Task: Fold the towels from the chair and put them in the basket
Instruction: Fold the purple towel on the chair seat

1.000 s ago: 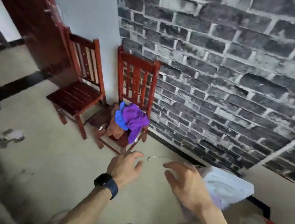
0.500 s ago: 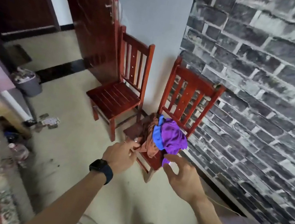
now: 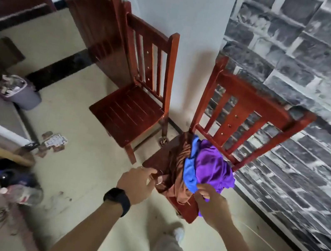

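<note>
On the red wooden chair (image 3: 251, 105) we find the purple towel (image 3: 214, 168), blue towel (image 3: 189, 173) and brown towel (image 3: 176, 166) heaped together, our right hand (image 3: 211, 205) at the heap's 6 o'clock with fingers curled into the purple towel, and our left hand (image 3: 137, 183) at 8 o'clock, its grip impossible to tell.

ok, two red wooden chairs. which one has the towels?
The right red wooden chair, against the grey brick wall: a pile of brown, blue and purple towels sits on its seat. The left chair, by the door, shows only slats.
</note>
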Action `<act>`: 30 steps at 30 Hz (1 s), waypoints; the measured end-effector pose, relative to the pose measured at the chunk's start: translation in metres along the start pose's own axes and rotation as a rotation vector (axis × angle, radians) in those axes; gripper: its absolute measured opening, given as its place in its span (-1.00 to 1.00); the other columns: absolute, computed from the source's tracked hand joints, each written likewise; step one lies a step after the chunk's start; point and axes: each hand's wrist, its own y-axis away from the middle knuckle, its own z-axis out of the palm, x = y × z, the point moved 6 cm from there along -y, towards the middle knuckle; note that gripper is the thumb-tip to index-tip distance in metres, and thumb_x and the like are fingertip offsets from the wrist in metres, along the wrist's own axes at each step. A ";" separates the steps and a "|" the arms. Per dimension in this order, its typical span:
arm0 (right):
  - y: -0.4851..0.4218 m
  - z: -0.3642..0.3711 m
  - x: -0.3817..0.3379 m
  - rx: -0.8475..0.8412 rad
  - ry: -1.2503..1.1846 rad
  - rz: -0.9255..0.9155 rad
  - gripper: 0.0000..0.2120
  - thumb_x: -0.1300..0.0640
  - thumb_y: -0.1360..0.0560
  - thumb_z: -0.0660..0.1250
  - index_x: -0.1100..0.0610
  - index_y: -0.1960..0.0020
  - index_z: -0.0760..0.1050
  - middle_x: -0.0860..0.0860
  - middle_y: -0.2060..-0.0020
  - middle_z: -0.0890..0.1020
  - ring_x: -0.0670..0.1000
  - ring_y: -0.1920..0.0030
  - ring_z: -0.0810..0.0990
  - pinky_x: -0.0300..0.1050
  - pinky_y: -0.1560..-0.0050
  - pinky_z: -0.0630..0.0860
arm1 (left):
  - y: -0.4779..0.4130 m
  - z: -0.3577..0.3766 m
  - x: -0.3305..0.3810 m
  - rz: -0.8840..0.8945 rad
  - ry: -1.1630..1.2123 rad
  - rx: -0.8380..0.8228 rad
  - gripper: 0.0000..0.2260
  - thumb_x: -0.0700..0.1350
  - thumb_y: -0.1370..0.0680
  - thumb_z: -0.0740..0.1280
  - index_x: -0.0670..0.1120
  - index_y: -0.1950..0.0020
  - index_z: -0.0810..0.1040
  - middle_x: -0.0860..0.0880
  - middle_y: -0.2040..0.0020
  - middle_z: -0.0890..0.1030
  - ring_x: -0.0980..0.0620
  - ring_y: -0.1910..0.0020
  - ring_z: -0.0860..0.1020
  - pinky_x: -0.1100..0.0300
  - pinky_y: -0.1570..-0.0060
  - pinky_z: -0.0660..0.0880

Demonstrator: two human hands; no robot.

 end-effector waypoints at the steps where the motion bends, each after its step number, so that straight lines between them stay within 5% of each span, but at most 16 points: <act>1: -0.020 0.002 0.002 -0.007 -0.008 0.030 -0.76 0.06 -0.56 0.35 -0.01 -0.22 0.55 -0.09 -0.06 0.69 -0.01 -0.13 0.64 -0.13 -0.20 0.45 | -0.018 0.001 -0.005 0.001 -0.011 -0.013 -0.61 0.06 -0.60 0.21 0.10 -0.44 0.41 0.00 -0.30 0.55 -0.03 -0.28 0.50 0.06 -0.22 0.46; 6: -0.107 0.023 0.015 -0.078 0.044 0.197 -0.69 0.06 -0.57 0.32 0.07 -0.30 0.47 0.03 -0.18 0.64 0.09 -0.19 0.61 -0.09 -0.18 0.44 | -0.098 0.020 -0.021 0.040 -0.114 -0.078 -0.56 0.09 -0.56 0.22 0.07 -0.45 0.40 0.01 -0.36 0.51 0.00 -0.36 0.43 0.06 -0.31 0.39; 15: -0.240 0.085 0.079 0.141 -0.080 0.525 -0.49 0.02 -0.57 0.35 0.22 -0.44 0.37 0.31 -0.28 0.53 0.31 -0.30 0.49 0.09 -0.29 0.37 | -0.261 0.121 -0.019 0.334 -0.319 -0.310 -0.39 0.19 -0.57 0.17 0.17 -0.58 0.04 -0.12 -0.61 0.06 -0.24 -0.54 0.08 -0.15 -0.48 0.11; 21: -0.263 0.116 0.113 0.343 -0.218 0.617 -0.75 0.04 -0.54 0.37 0.13 -0.16 0.59 0.20 -0.04 0.64 0.24 -0.12 0.57 0.00 -0.11 0.45 | -0.316 0.213 -0.016 0.602 -0.489 -0.514 -0.42 0.23 -0.57 0.17 0.25 -0.56 0.07 -0.02 -0.62 -0.06 -0.29 -0.55 0.03 -0.25 -0.45 0.01; 27: -0.217 0.073 0.100 0.636 -0.309 0.649 -0.85 0.02 -0.62 0.11 0.07 -0.02 0.38 0.03 0.37 0.53 0.24 0.26 0.51 -0.06 0.22 0.30 | -0.322 0.225 -0.023 0.620 -0.563 -0.678 -0.42 0.23 -0.59 0.13 0.25 -0.57 0.01 0.02 -0.62 -0.07 -0.23 -0.54 0.07 -0.21 -0.45 0.04; 30: -0.172 0.018 0.065 0.834 -0.288 0.550 -0.89 0.08 -0.66 0.13 0.10 0.00 0.36 0.07 0.35 0.53 0.20 0.32 0.44 -0.07 0.28 0.24 | -0.320 0.196 -0.010 0.624 -0.575 -0.713 -0.42 0.20 -0.58 0.14 0.19 -0.58 0.05 0.00 -0.61 0.03 -0.20 -0.50 0.17 -0.18 -0.41 0.18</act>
